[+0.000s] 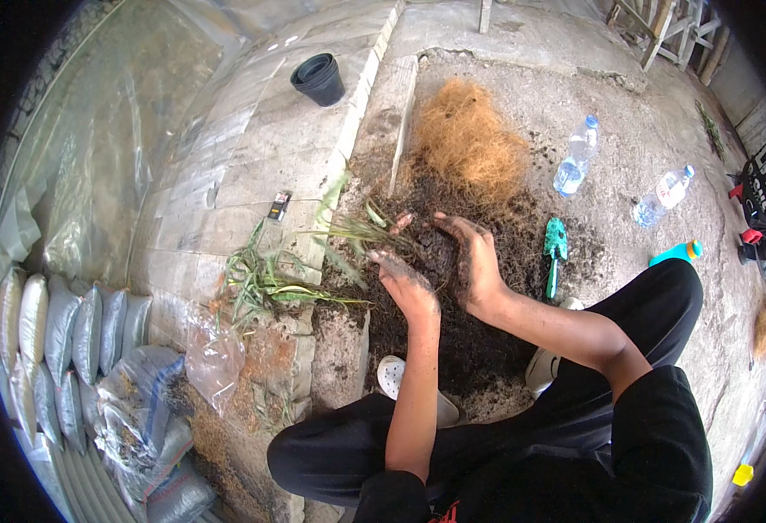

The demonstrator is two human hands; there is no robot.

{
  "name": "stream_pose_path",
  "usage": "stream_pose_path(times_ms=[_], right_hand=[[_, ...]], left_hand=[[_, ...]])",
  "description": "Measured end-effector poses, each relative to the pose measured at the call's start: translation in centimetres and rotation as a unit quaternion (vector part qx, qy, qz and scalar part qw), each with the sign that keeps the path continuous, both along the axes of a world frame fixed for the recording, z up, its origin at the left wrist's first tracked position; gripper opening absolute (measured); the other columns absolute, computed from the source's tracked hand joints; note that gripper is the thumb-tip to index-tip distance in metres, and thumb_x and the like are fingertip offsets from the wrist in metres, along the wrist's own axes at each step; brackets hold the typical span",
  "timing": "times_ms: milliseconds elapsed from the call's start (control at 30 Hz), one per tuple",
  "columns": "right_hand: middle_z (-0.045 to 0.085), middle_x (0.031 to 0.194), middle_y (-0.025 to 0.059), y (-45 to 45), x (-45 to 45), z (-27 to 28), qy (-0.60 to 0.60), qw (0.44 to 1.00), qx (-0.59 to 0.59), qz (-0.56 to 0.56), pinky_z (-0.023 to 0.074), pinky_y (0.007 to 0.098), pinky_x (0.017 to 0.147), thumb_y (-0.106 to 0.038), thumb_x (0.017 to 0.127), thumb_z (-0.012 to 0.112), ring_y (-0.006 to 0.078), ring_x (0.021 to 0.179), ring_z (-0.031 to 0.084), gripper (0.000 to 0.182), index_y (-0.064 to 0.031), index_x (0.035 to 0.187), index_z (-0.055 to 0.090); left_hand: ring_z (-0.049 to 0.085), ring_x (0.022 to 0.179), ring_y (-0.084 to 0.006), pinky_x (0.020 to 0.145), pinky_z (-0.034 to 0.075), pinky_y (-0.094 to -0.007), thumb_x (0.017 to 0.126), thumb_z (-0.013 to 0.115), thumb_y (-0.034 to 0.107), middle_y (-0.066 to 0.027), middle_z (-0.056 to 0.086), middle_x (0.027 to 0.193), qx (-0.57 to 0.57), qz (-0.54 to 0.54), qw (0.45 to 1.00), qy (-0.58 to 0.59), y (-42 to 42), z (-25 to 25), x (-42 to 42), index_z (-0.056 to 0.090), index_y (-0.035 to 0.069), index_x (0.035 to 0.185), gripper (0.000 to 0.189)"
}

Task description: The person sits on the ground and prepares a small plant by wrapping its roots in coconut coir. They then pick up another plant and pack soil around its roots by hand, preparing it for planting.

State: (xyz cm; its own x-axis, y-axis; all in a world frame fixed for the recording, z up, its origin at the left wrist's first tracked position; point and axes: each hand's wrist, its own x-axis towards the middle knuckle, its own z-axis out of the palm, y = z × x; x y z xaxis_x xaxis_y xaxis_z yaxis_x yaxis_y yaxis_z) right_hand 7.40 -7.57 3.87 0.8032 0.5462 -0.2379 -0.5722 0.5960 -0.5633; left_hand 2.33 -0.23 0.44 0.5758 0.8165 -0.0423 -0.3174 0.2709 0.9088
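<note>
A leafy plant [363,232] lies sideways between my hands, its blurred leaves pointing left. At its base is a dark, soil-covered root clump [436,252]. My left hand [405,278] cups the near left side of the clump, with fingertips showing beyond the stems. Around the right side of the same clump curves my right hand [477,255], its fingers bent over the far edge. Both hands are smeared with soil. Beneath them spreads a heap of dark soil [481,353] mixed with fibres; the clump's underside is hidden.
Brown coconut fibre [471,140] lies beyond the soil. To the right are a green hand trowel [554,252], two plastic water bottles [576,160] and a teal bottle [674,253]. More uprooted plants [258,281], nested black pots [320,82] and several filled bags [62,327] lie left.
</note>
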Motion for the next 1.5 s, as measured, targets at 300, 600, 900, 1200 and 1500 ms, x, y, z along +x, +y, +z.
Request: stream_pose_path(times_ms=[300, 600, 900, 1200, 1500], right_hand=[[0.060, 0.072, 0.0003, 0.2, 2.3, 0.2, -0.268, 0.928, -0.218, -0.140, 0.0414, 0.0243, 0.065, -0.021, 0.093, 0.059, 0.0066, 0.070, 0.049, 0.028, 0.0039, 0.081, 0.064], [0.048, 0.115, 0.0200, 0.1, -2.1, -1.4, -0.698, 0.540, -0.460, -0.103, 0.0298, 0.0504, 0.098, -0.040, 0.094, 0.047, 0.0305, 0.112, 0.042, 0.044, -0.0017, 0.114, 0.056], [0.066, 0.101, 0.0202, -1.0, 7.3, 0.0, -0.361, 0.714, -0.454, 0.392, 0.0427, 0.0396, 0.099, -0.067, 0.085, 0.050, 0.0285, 0.101, 0.062, 0.075, 0.0015, 0.114, 0.062], [0.053, 0.131, 0.0164, -1.6, 9.0, -5.1, -0.322, 0.861, -0.220, 0.328, 0.0365, 0.0405, 0.106, -0.044, 0.086, 0.064, 0.0255, 0.124, 0.048, 0.065, 0.0003, 0.131, 0.049], [0.069, 0.101, 0.0106, -3.3, 7.4, 3.2, -0.507, 0.761, -0.238, 0.328, 0.0487, 0.0327, 0.088, -0.022, 0.084, 0.072, 0.0156, 0.098, 0.063, 0.027, -0.0001, 0.098, 0.067]], left_hand=[[0.049, 0.120, -0.0245, 0.102, 0.039, -0.0384, 0.101, 0.034, 0.040, -0.0105, 0.049, 0.131, -0.206, -0.150, 0.963, -0.090, -0.8, 1.5, 1.2, 0.041, 0.006, 0.136, 0.050], [0.053, 0.114, -0.0291, 0.101, 0.039, -0.0486, 0.096, 0.046, 0.035, -0.0123, 0.062, 0.115, -0.374, -0.292, 0.817, -0.328, 0.6, -0.7, 1.1, 0.057, 0.007, 0.117, 0.036], [0.053, 0.069, -0.0218, 0.058, 0.047, -0.0326, 0.091, 0.049, 0.023, -0.0107, 0.057, 0.088, -0.395, -0.329, 0.830, -0.215, 4.9, -1.6, -1.3, 0.058, 0.004, 0.105, 0.025], [0.051, 0.062, -0.0246, 0.051, 0.046, -0.0354, 0.082, 0.055, 0.017, -0.0138, 0.052, 0.081, -0.437, -0.514, 0.692, -0.256, 2.9, -0.7, -1.4, 0.052, 0.000, 0.103, 0.027], [0.062, 0.071, -0.0200, 0.058, 0.052, -0.0323, 0.065, 0.073, 0.001, -0.0119, 0.061, 0.083, -0.192, -0.630, 0.744, -0.112, 1.8, -0.2, -2.1, 0.055, -0.002, 0.095, 0.035]])
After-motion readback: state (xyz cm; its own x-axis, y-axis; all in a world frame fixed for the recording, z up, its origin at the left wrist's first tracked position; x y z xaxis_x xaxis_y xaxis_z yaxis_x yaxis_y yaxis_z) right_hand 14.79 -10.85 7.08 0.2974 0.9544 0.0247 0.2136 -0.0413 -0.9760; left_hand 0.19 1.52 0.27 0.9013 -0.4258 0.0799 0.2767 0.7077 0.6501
